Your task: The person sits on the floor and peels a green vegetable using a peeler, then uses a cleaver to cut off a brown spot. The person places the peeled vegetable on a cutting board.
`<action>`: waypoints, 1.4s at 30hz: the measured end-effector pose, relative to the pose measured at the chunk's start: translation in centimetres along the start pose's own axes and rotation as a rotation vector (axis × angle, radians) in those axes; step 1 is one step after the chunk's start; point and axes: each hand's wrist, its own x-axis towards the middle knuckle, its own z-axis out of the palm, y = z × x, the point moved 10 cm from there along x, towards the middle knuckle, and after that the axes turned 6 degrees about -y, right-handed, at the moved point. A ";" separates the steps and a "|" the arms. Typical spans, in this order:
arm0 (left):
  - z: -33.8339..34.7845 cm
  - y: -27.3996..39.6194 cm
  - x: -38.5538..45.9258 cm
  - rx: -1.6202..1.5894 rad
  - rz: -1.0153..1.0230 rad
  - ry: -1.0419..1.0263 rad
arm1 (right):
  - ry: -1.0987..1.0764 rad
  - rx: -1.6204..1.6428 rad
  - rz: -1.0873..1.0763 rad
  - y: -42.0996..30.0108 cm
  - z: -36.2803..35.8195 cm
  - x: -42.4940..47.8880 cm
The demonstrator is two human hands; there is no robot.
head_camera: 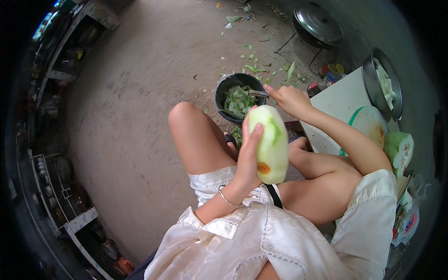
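Note:
My left hand (249,147) grips a large, mostly peeled pale-green gourd (272,147) above my lap. A streak of green skin runs along its upper part, and an orange-brown spot marks its lower end. Beyond the gourd, my right hand (292,99) holds a metal-bladed peeler (258,93), apart from the gourd, over the rim of a dark bucket. Most of the tool's handle is hidden in my fist. Green and white peelings (239,101) lie inside the bucket (219,94), which stands on the floor between my feet.
At right, a low white table (336,94) bears a metal bowl (367,75) of pale cut pieces, a round cutting board (367,122) and a cut gourd (393,148). A lidded pot (316,24) stands beyond. Peel scraps (253,68) litter the floor; shelves (80,220) line the left.

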 end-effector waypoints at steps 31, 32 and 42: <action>-6.0 2.7 -0.1 0.012 0.004 0.139 | 0.118 -0.175 -0.394 -9.2 -1.2 -6.4; -6.0 2.2 -0.1 0.003 -0.037 0.125 | 0.121 -0.190 -0.367 -8.9 -1.1 -6.0; -0.2 -1.3 -0.8 -0.231 -0.258 -0.252 | -0.691 1.202 0.299 -2.8 10.0 -5.1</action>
